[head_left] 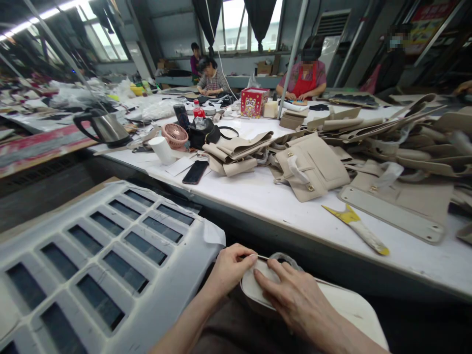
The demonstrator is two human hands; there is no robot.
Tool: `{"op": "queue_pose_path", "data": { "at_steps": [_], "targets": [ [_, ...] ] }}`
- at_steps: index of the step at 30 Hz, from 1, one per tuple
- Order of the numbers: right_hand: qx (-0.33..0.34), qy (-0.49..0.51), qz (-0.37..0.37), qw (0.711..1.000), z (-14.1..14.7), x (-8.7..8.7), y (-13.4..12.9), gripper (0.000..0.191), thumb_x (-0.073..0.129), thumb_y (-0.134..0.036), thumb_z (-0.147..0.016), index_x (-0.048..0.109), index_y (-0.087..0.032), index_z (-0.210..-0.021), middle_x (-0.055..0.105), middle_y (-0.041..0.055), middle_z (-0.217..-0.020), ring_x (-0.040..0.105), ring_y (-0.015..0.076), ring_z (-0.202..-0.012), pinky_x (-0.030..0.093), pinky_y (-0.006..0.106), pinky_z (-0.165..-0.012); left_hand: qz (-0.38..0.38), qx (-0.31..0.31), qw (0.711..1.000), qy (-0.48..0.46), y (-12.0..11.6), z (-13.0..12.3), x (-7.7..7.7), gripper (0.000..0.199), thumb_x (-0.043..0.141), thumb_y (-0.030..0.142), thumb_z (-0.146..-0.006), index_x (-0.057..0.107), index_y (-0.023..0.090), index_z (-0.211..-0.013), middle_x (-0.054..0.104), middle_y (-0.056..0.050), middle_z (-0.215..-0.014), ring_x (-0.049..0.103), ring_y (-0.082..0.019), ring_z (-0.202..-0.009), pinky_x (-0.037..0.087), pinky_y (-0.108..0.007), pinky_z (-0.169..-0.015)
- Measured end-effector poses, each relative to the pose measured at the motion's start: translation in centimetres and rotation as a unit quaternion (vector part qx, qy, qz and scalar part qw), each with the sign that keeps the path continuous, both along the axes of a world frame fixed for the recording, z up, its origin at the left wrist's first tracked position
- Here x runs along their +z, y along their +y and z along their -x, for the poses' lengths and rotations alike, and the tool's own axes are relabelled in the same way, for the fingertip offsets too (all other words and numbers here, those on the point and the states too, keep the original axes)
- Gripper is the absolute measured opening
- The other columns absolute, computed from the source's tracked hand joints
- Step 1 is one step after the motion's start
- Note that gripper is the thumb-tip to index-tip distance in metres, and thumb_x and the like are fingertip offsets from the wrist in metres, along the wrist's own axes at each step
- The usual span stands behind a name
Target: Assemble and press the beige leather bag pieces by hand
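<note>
Low in the view, a cream-coloured piece with a rounded end (pixel 346 305) lies across the lap, its dark-edged rim running under both hands. My left hand (pixel 234 265) pinches the edge at the rounded end, thumb and forefinger together. Beside it, my right hand (pixel 291 290) presses its fingers on the piece's surface, close to the same edge. A loop of clear plastic wrap (pixel 285 259) shows just beyond the right fingers. What lies under the right palm is hidden.
Beyond the hands runs a white table (pixel 250 206) with beige bag pieces (pixel 313 167), a yellow-ended tool (pixel 357 228), a phone (pixel 195 172), a pink fan (pixel 174 135) and a kettle (pixel 105 128). A slotted white rack (pixel 114 246) stands left. Other people sit farther back.
</note>
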State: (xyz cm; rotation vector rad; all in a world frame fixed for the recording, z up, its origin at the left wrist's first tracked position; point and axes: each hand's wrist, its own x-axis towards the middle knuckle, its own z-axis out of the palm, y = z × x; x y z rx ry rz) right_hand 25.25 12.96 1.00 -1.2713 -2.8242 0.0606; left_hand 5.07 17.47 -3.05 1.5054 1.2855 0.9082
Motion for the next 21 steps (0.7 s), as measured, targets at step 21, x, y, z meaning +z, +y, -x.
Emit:
{"op": "queue_pose_path", "data": {
  "at_steps": [21],
  "targets": [
    [-0.011,0.056,0.060,0.997,0.1,0.7,0.7,0.031,0.039,-0.023,-0.097,0.056,-0.028,-0.123,0.057,0.0134,-0.130,0.066,0.0270,-0.100,0.056,0.042,-0.078,0.139,-0.007,0.977,-0.162,-1.3,1.3,0.8,0.031,0.064,0.038,-0.086,0.075,0.016,-0.105,0.074,-0.010,-0.104,0.064,-0.022,-0.096,0.047,-0.032,-0.086]
  ]
}}
